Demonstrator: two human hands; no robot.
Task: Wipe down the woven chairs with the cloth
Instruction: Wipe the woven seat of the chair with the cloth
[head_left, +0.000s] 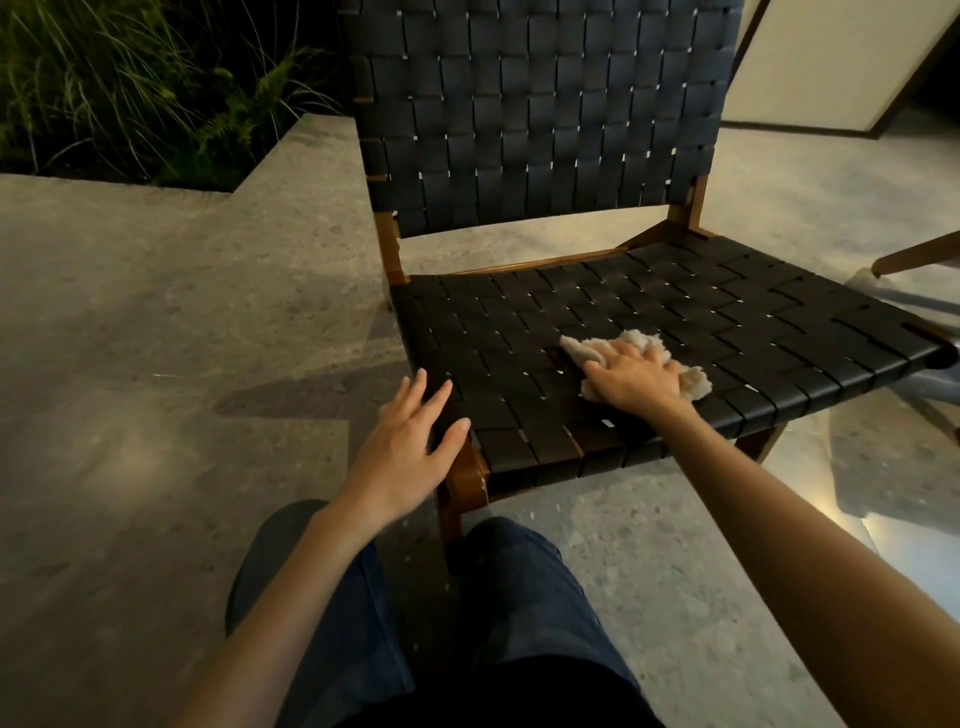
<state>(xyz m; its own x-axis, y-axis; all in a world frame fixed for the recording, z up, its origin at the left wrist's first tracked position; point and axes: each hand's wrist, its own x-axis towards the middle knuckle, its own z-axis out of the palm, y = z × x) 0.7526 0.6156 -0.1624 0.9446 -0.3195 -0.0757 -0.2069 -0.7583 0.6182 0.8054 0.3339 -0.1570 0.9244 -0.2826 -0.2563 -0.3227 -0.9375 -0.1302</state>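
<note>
Both arms are uncovered along their full visible length: left forearm (291, 587), right forearm (789, 525). The left hand (410, 457) and right hand (636, 382) are bare. The legs are clad in dark blue trousers (519, 597) of a heavy, creased fabric. The left foot wears a dark, matte shoe (270, 545) with a rounded toe, partly hidden behind the left forearm.

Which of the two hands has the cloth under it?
The right hand, pressing the beige cloth onto the woven seat; the left hand is bare at the seat's corner.
</note>
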